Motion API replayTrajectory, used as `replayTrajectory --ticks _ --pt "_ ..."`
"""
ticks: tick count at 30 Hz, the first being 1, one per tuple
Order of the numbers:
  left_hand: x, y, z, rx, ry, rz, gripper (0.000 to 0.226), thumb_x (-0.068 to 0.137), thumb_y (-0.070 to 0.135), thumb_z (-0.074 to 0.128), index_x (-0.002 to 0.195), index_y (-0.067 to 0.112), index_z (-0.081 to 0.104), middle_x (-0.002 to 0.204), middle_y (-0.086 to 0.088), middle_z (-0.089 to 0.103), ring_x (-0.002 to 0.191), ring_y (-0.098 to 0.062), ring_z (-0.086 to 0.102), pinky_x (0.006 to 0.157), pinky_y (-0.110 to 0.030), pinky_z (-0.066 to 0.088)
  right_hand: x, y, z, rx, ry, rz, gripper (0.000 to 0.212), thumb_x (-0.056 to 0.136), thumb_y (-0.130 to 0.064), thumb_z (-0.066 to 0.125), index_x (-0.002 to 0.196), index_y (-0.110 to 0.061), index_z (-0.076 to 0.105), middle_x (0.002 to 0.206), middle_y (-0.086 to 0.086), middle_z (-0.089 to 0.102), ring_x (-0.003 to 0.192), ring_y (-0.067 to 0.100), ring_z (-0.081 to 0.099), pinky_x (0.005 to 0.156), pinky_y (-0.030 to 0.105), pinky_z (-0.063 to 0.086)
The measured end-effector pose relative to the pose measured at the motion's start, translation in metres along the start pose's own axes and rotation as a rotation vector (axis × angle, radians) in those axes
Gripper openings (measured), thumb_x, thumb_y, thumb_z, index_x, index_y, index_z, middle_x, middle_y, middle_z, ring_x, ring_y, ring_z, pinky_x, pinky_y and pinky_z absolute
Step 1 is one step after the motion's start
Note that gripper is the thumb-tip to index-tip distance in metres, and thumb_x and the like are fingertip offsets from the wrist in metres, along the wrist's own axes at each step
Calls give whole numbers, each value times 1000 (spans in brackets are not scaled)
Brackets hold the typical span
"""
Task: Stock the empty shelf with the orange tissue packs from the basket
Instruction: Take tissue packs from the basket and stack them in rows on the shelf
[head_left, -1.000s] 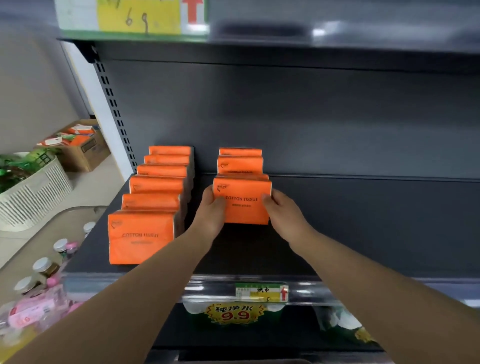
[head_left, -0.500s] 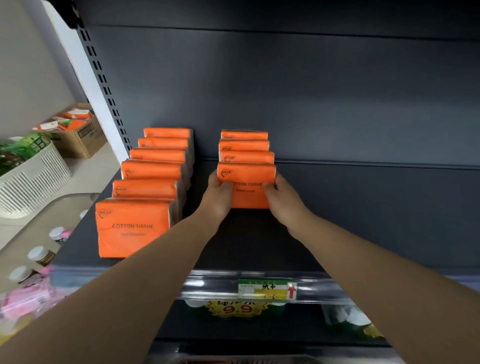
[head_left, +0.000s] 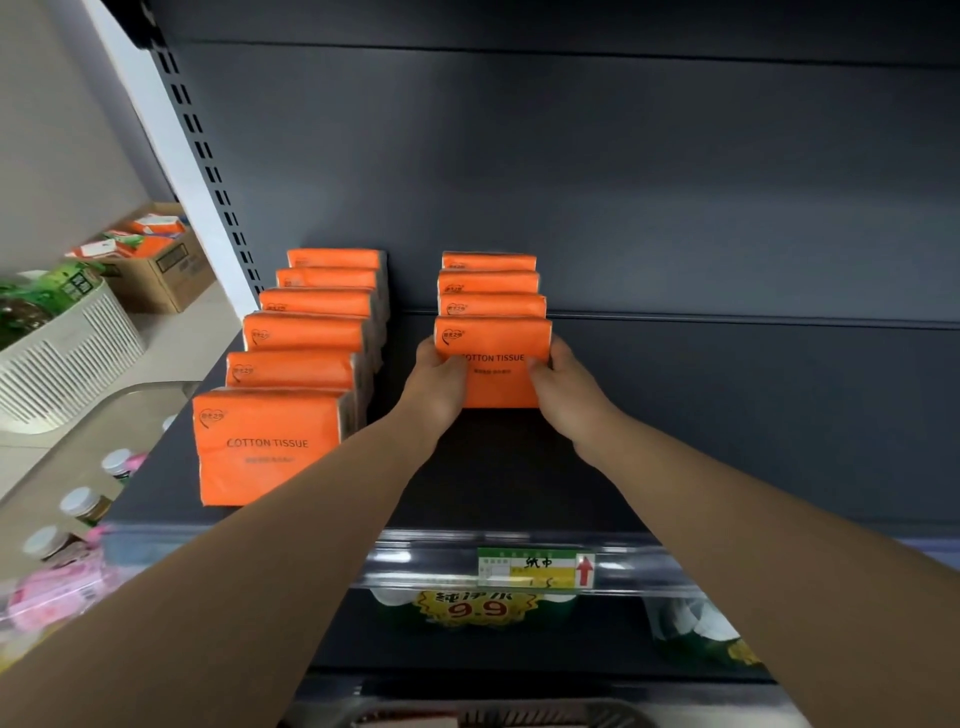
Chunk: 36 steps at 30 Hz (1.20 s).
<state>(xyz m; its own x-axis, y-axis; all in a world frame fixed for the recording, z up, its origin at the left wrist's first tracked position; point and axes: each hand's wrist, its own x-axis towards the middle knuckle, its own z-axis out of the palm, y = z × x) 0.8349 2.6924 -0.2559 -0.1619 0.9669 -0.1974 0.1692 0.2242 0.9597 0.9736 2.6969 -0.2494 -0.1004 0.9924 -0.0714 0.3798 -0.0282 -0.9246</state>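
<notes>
The person stands before the dark shelf (head_left: 727, 415) with both arms stretched out. The left hand (head_left: 436, 379) and the right hand (head_left: 566, 384) hold the front orange pack (head_left: 493, 343) between them, each hand curled round one side edge. This pack stands upright on the shelf, touching three more packs behind it. Together they make a row of four. Just beside it on the left, with a gap between, stands a row of six packs (head_left: 270, 447). A price tag (head_left: 535, 569) sits on the shelf edge, and a white basket (head_left: 67, 353) is far to the left.
</notes>
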Motion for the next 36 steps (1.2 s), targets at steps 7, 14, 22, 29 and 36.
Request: replayTrajectory --ticks 7,14,22,29,36 --pt "-2 9 -3 38 49 5 58 100 25 39 152 18 14 121 4 51 107 -14 47 82 -26 36 1 -4 0 -37 52 -76 27 100 -14 39 124 -25 43 119 -3 50 105 10 48 87 27 37" --pt "-9 40 -8 76 119 54 66 99 26 43 154 15 9 133 -3 46 93 -10 51 82 -28 32 -5 -28 -7 -310 95 -132 65 96 -22 48 151 -19 13 157 3 16 143 21 19 117 42 23" --pt "-37 60 -16 594 172 270 51 92 22 50 140 14 35 145 -5 36 131 -24 34 102 -36 32 -33 -47 -20 -672 96 -209 76 95 -28 46 152 -23 -4 160 1 -6 148 21 -8 120 43 3" --pt "-67 56 -24 954 147 475 74 93 26 52 154 11 14 160 -16 13 149 -32 5 121 -46 9 -64 -52 -29 -898 146 -222 79 94 -36 45 152 -22 -8 160 1 -11 147 22 -12 118 44 -3" --pt "-112 50 -25 1205 190 513 76 93 35 48 155 16 6 162 -10 4 150 -28 -4 121 -47 1 -106 -49 -31 -960 175 -267 84 90 -42 48 151 -23 -6 160 1 -10 147 22 -11 118 46 -3"
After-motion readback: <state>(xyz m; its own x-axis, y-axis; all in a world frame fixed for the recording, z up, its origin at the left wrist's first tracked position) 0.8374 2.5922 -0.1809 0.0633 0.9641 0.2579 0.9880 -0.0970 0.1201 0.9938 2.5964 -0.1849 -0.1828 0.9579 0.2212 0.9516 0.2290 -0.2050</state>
